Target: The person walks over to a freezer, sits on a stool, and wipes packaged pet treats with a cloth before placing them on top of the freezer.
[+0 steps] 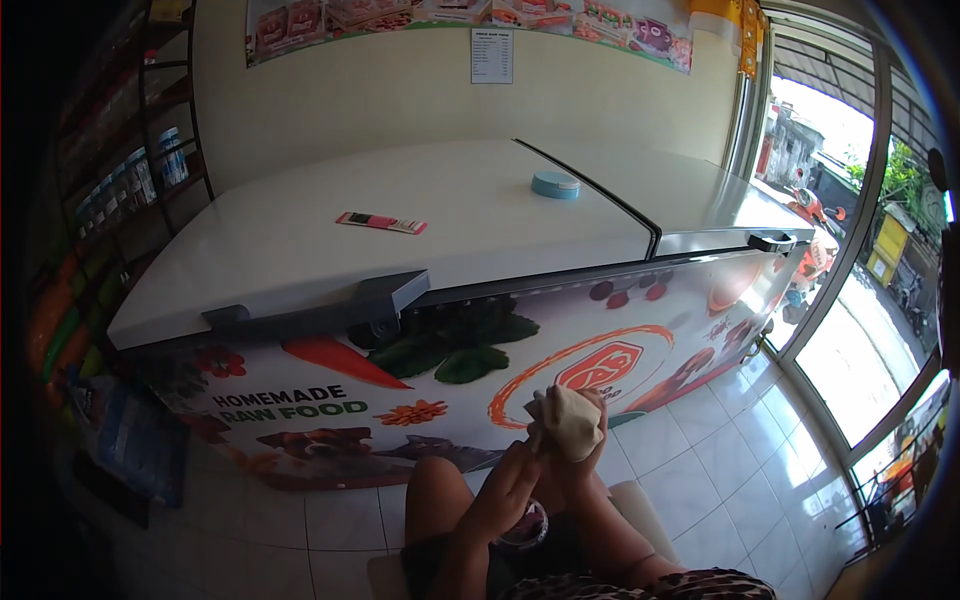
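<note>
My right hand (585, 465) is wrapped around a cream-coloured, folded soft lump (572, 424), held up above my lap. Its left side has small pointed folds in greyish shade; whether it is cloth or dough I cannot make out. My left hand (508, 490) reaches up to the lump's lower left edge, with fingers pressed together and the fingertips against it. Below the hands, a small round clear container (527, 525) with dark contents sits at my lap, partly hidden by my arms.
A white chest freezer (450, 190) stands in front of me, with a pink-and-black packet (382, 223) and a round light-blue container (555, 185) on its lid. Shelves with bottles (172, 157) are at left. A glass door (840, 250) is at right, over a tiled floor (700, 440).
</note>
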`<state>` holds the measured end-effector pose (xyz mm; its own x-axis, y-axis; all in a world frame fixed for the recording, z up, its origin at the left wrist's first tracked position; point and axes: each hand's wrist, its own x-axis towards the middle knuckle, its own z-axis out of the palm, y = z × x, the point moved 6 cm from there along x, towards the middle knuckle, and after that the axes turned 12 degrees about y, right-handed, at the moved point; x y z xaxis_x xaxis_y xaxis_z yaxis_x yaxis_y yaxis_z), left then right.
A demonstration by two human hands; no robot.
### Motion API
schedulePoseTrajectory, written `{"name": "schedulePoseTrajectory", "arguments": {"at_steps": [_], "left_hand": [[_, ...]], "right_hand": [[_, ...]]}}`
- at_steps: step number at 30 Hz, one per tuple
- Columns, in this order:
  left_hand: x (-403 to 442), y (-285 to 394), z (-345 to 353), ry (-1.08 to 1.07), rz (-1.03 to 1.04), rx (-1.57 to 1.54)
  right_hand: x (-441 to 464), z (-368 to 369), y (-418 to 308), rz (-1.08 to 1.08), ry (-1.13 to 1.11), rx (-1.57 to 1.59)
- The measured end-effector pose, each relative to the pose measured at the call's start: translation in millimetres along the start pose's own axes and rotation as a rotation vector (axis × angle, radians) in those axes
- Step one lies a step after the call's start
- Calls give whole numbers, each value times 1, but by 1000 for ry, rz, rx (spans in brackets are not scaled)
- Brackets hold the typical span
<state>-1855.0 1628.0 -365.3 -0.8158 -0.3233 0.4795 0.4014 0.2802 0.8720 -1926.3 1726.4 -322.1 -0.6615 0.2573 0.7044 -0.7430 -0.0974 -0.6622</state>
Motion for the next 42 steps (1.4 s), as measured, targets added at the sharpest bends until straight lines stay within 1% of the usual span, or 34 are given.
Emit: {"name": "schedulePoseTrajectory", "arguments": {"at_steps": [1, 2, 3, 4, 5, 7, 8, 9, 11, 13, 14, 15, 16, 17, 19, 20, 22, 23, 24, 26, 27, 28, 29, 30, 31, 32, 33, 35, 36, 37, 38, 39, 41, 42], "left_hand": [[-5, -6, 3, -81, -90, -61], [-3, 7, -4, -37, -57, -78], [-3, 20, -9, -43, -58, -79], [-1, 24, -24, 127, -179, -112], [1, 29, -27, 173, -47, 95], [3, 40, -32, 329, 180, 554], [3, 36, -32, 274, 170, 428], [4, 30, -30, 171, 6, 288], [0, 17, -28, 26, -358, 50], [-4, 2, -26, 299, -360, -481], [-4, -1, -21, 332, -273, -400], [-5, -4, -15, 370, -190, -315], [-12, -13, -17, 663, -254, -511], [-12, -13, -25, 712, -248, -590], [-13, -12, -41, 808, -223, -747], [-14, -13, -53, 857, -129, -676], [-11, -10, -67, 919, 98, -553], [-8, -8, -70, 920, 88, -549], [-3, -12, -68, 893, -93, -613], [-1, -16, -57, 811, -458, -697], [-2, -22, -52, 803, -462, -700], [1, -35, -32, 605, -530, -770], [3, -47, -11, 402, -589, -834], [2, -61, 2, 395, -585, -839], [1, -70, 19, 340, -511, -812], [3, -67, 23, 312, -472, -800], [5, -57, 26, 286, -432, -789], [2, -41, 11, 386, -454, -1140], [0, -62, 12, 362, -472, -1144], [-2, -84, 13, 337, -490, -1148], [5, -61, -1, 454, -388, -728], [6, -48, -3, 381, -340, -611], [6, -23, -6, 253, -221, -379], [3, -24, -3, 186, -236, -382]], "right_hand": [[6, -2, 4, 104, 56, 84], [12, -4, 8, 203, 122, 177], [17, -6, 11, 296, 197, 272], [16, 3, -12, 51, -55, 27], [9, 16, -28, -199, -304, -217], [-21, 39, -52, -441, -441, 82], [-21, 38, -46, -473, -333, 58], [-3, 39, -43, -377, -214, 53], [24, 35, -5, 10, -44, 125], [27, 41, 8, 208, -226, 198], [24, 46, -29, -213, -397, 104], [7, 51, -33, -260, -488, 136], [-10, 56, -37, -303, -580, 171], [-42, 57, -18, 37, -588, 330], [-69, 42, -9, 251, -661, 254], [-73, 36, -6, 249, -665, 256], [-82, 27, 0, 351, -754, 433], [-78, 20, 10, 361, -752, 430], [-75, 18, 28, 374, -860, 146], [-49, 13, 28, 175, -816, -72], [-33, 17, 13, 519, -628, 550], [-17, 19, -3, 785, -423, 1201], [-16, 18, -5, 776, -421, 1197], [-24, 21, 5, 934, -468, 959], [-34, 21, 15, 1080, -507, 711], [-33, 24, 15, 881, -653, 515], [-33, 21, 9, 585, -636, 418], [-45, 20, -1, 151, -573, 146], [-59, 20, 0, 91, -550, 7], [-62, 18, 3, 101, -555, 11], [-61, 14, 3, 124, -513, 24], [-59, 11, 5, 147, -474, 35], [-39, 8, 7, 7, -344, 57], [-20, 8, -4, -167, -236, 27]]}}
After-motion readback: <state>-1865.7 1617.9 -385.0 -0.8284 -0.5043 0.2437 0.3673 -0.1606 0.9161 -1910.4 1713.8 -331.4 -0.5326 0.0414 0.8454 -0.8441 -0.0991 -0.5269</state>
